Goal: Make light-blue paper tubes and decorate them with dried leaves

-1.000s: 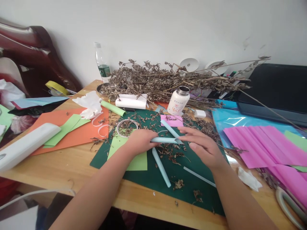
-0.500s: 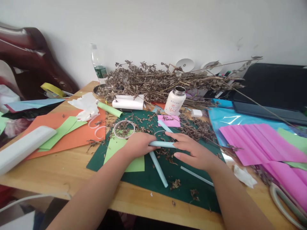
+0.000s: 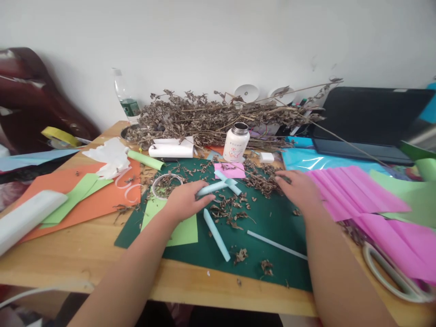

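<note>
My left hand (image 3: 185, 200) is closed around one end of a light blue rolled-paper tube (image 3: 214, 187), held over the green cutting mat (image 3: 259, 272). Its far end overlaps a second blue paper tube (image 3: 235, 188) beside a pink paper square (image 3: 238, 168). Nearer me, a third blue tube (image 3: 217, 236) lies slantwise on the mat. My right hand (image 3: 299, 190) is empty, its fingers reaching to the right edge of a heap of crumbled dry leaves (image 3: 260, 179). A thin pale strip (image 3: 277, 245) lies below that hand.
A white bottle without a lid (image 3: 236, 144) stands behind the mat, before a long pile of dried stems (image 3: 204, 116). To the right are pink crepe paper (image 3: 357, 193), scissors (image 3: 384, 277) and a black laptop (image 3: 371, 120). A tape ring (image 3: 153, 187) lies left.
My right hand has left the blue tube and moved right to the dry leaves. The left hand still holds the tube, whose far end now points upward. The view has shifted slightly.
</note>
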A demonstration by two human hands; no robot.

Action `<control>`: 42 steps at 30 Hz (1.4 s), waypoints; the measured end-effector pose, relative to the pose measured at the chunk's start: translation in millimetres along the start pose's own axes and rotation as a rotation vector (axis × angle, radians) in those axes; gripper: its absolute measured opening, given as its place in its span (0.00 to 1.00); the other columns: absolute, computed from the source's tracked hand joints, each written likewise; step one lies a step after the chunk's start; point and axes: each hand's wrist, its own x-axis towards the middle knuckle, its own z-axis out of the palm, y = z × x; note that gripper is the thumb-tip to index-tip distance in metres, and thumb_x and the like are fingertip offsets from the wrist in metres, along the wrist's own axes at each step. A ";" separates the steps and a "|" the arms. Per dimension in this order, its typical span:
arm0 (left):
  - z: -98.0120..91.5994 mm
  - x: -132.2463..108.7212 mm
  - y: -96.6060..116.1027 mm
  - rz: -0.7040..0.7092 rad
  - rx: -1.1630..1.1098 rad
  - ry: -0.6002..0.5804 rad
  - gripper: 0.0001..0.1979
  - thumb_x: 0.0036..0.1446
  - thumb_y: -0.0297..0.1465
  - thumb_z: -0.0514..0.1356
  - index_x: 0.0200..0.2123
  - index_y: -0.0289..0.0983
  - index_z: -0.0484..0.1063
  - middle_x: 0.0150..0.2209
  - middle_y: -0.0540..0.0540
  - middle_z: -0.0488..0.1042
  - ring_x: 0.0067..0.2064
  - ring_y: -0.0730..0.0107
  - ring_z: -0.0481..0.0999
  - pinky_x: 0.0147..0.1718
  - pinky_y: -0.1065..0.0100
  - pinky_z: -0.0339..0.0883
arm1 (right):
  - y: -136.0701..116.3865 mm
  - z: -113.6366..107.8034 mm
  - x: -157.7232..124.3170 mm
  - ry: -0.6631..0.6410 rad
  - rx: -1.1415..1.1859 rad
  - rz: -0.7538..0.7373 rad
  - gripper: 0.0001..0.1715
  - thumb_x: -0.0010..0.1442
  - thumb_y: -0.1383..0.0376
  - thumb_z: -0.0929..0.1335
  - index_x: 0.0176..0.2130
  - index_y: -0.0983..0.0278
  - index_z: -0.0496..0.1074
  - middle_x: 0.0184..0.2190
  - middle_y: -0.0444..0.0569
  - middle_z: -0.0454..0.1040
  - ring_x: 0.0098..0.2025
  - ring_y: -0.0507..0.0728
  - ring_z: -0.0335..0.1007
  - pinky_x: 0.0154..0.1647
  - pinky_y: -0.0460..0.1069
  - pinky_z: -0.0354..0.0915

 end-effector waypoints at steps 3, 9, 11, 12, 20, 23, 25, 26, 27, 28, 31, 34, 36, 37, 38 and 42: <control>2.1 -1.3 -1.3 -0.050 -0.094 0.048 0.14 0.51 0.38 0.46 0.39 0.38 0.56 0.26 0.51 0.66 0.26 0.70 0.66 0.24 0.71 0.56 | 4.2 6.0 2.6 -0.170 -0.125 0.062 0.19 0.48 0.53 0.60 0.36 0.56 0.70 0.38 0.52 0.70 0.38 0.66 0.64 0.31 0.60 0.58; 6.3 1.2 -1.8 -0.036 -0.160 0.101 0.11 0.50 0.32 0.46 0.38 0.37 0.55 0.29 0.49 0.65 0.28 0.71 0.65 0.27 0.70 0.58 | 3.9 9.1 3.6 -0.131 -0.083 0.105 0.13 0.46 0.59 0.62 0.31 0.57 0.71 0.28 0.48 0.73 0.29 0.60 0.67 0.25 0.53 0.58; 5.0 1.7 -0.9 -0.002 -0.159 0.098 0.12 0.51 0.32 0.46 0.40 0.38 0.57 0.33 0.48 0.66 0.32 0.70 0.66 0.30 0.70 0.60 | 4.4 7.2 4.1 -0.037 -0.014 0.098 0.13 0.47 0.60 0.61 0.31 0.58 0.71 0.28 0.48 0.73 0.29 0.58 0.66 0.27 0.52 0.59; 4.1 1.8 -0.7 0.013 -0.155 0.099 0.13 0.51 0.32 0.46 0.41 0.38 0.58 0.35 0.47 0.67 0.34 0.69 0.67 0.32 0.69 0.60 | 4.0 6.0 4.0 0.022 0.061 0.093 0.13 0.47 0.60 0.62 0.31 0.59 0.71 0.28 0.48 0.73 0.29 0.57 0.66 0.28 0.52 0.60; 3.3 2.5 -5.0 0.146 -0.098 0.015 0.18 0.53 0.37 0.46 0.47 0.43 0.61 0.44 0.49 0.67 0.43 0.67 0.65 0.40 0.68 0.59 | -29.9 6.0 -7.3 0.184 1.003 0.144 0.10 0.42 0.63 0.67 0.30 0.62 0.71 0.28 0.43 0.71 0.30 0.51 0.65 0.35 0.49 0.61; 5.0 2.2 -5.6 0.202 -0.107 -0.036 0.19 0.53 0.39 0.46 0.48 0.44 0.60 0.42 0.50 0.69 0.42 0.68 0.67 0.39 0.69 0.59 | -49.4 10.0 -17.2 0.063 1.201 0.083 0.08 0.42 0.65 0.68 0.29 0.60 0.71 0.26 0.42 0.70 0.27 0.49 0.64 0.32 0.47 0.61; 6.2 1.9 -5.8 0.234 -0.130 -0.059 0.19 0.53 0.39 0.47 0.49 0.43 0.60 0.44 0.50 0.69 0.43 0.69 0.67 0.41 0.70 0.58 | -58.2 12.3 -24.3 -0.047 1.244 0.033 0.07 0.43 0.65 0.68 0.29 0.60 0.71 0.25 0.42 0.69 0.27 0.49 0.63 0.30 0.46 0.61; 6.7 1.9 -5.9 0.246 -0.140 -0.064 0.19 0.53 0.39 0.47 0.49 0.43 0.60 0.45 0.50 0.68 0.43 0.69 0.67 0.42 0.71 0.58 | -60.9 13.3 -27.4 -0.099 1.246 0.006 0.07 0.44 0.65 0.68 0.29 0.60 0.71 0.25 0.42 0.69 0.27 0.49 0.63 0.29 0.46 0.61; 7.1 1.9 -5.9 0.255 -0.148 -0.067 0.19 0.53 0.38 0.48 0.49 0.42 0.61 0.45 0.50 0.68 0.44 0.70 0.67 0.42 0.71 0.58 | -62.6 14.2 -29.9 -0.139 1.239 -0.018 0.07 0.44 0.65 0.67 0.29 0.60 0.71 0.25 0.42 0.69 0.27 0.49 0.62 0.29 0.46 0.61; 7.5 2.0 -5.9 0.260 -0.153 -0.068 0.19 0.53 0.38 0.48 0.48 0.42 0.61 0.45 0.50 0.68 0.44 0.70 0.67 0.42 0.71 0.58 | -63.5 14.8 -31.9 -0.168 1.221 -0.042 0.07 0.45 0.65 0.67 0.30 0.59 0.71 0.25 0.42 0.69 0.28 0.50 0.62 0.29 0.46 0.61; 8.3 2.8 -6.1 0.274 -0.166 -0.062 0.19 0.52 0.38 0.48 0.48 0.41 0.61 0.45 0.50 0.69 0.43 0.69 0.68 0.41 0.71 0.58 | -64.2 14.2 -34.2 -0.207 1.107 -0.130 0.07 0.47 0.64 0.66 0.31 0.59 0.71 0.26 0.43 0.68 0.29 0.50 0.62 0.29 0.46 0.60; 9.1 3.7 -6.9 0.294 -0.181 -0.057 0.19 0.52 0.38 0.49 0.48 0.40 0.62 0.45 0.49 0.69 0.43 0.69 0.68 0.41 0.71 0.58 | -66.5 8.6 -33.9 -0.217 0.955 -0.270 0.07 0.49 0.65 0.65 0.31 0.59 0.71 0.29 0.45 0.66 0.32 0.51 0.62 0.31 0.47 0.60; 9.7 3.9 -7.8 0.298 -0.189 -0.054 0.19 0.52 0.38 0.49 0.48 0.40 0.62 0.44 0.49 0.69 0.43 0.69 0.68 0.41 0.71 0.59 | -69.0 3.3 -33.8 -0.198 0.861 -0.363 0.08 0.51 0.66 0.63 0.32 0.60 0.72 0.30 0.46 0.65 0.34 0.52 0.61 0.34 0.47 0.60; 10.0 3.8 -8.2 0.298 -0.191 -0.050 0.19 0.52 0.38 0.49 0.48 0.40 0.62 0.45 0.49 0.69 0.43 0.68 0.68 0.41 0.71 0.59 | -70.2 0.8 -34.1 -0.184 0.821 -0.402 0.09 0.52 0.66 0.62 0.33 0.60 0.71 0.30 0.46 0.64 0.35 0.51 0.61 0.35 0.47 0.60; 10.3 3.7 -8.6 0.298 -0.192 -0.045 0.19 0.52 0.38 0.49 0.48 0.40 0.62 0.45 0.49 0.69 0.43 0.68 0.68 0.42 0.71 0.58 | -71.3 -1.3 -34.5 -0.167 0.788 -0.435 0.10 0.52 0.67 0.62 0.33 0.60 0.71 0.30 0.46 0.63 0.34 0.51 0.61 0.36 0.47 0.60; 10.6 3.3 -9.1 0.297 -0.170 -0.039 0.19 0.52 0.38 0.49 0.48 0.41 0.62 0.44 0.49 0.69 0.43 0.68 0.68 0.41 0.70 0.59 | -73.4 -4.5 -37.0 -0.119 0.702 -0.503 0.11 0.53 0.69 0.61 0.34 0.60 0.70 0.30 0.46 0.63 0.33 0.51 0.61 0.35 0.48 0.60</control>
